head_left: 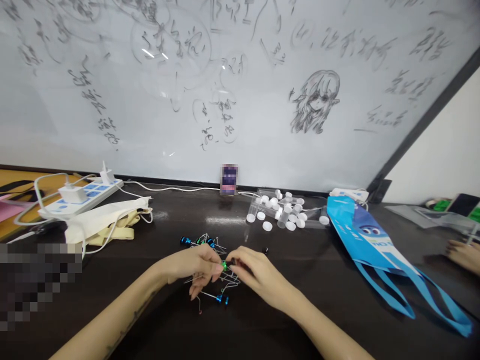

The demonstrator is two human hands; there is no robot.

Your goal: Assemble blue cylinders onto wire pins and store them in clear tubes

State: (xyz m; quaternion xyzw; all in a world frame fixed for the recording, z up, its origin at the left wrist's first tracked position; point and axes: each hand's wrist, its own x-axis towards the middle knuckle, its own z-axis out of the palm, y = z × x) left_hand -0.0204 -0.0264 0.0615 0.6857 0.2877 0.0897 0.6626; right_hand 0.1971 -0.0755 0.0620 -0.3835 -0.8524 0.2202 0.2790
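Observation:
My left hand (202, 264) pinches a small shiny green part (224, 266) between thumb and finger, over the dark table. The fingertips of my right hand (258, 272) meet it from the other side, closed on a small dark piece (231, 263) that they partly cover. Under and around both hands lie thin bent metal wires (231, 281), some with small coloured parts on them. Nearer to me is a blue part (219, 298) beside my left fingers; more blue parts (185, 241) lie beyond that hand. A small black piece (265, 250) rests beyond my right hand.
Clear tubes and white caps (267, 226) are heaped at the back. On the right lies a blue bag (360, 235), with another person's hand (463, 254) farther right. A power strip (86, 197), cables and a cream bag (108, 220) are left. A phone (229, 179) leans against the whiteboard (240, 100).

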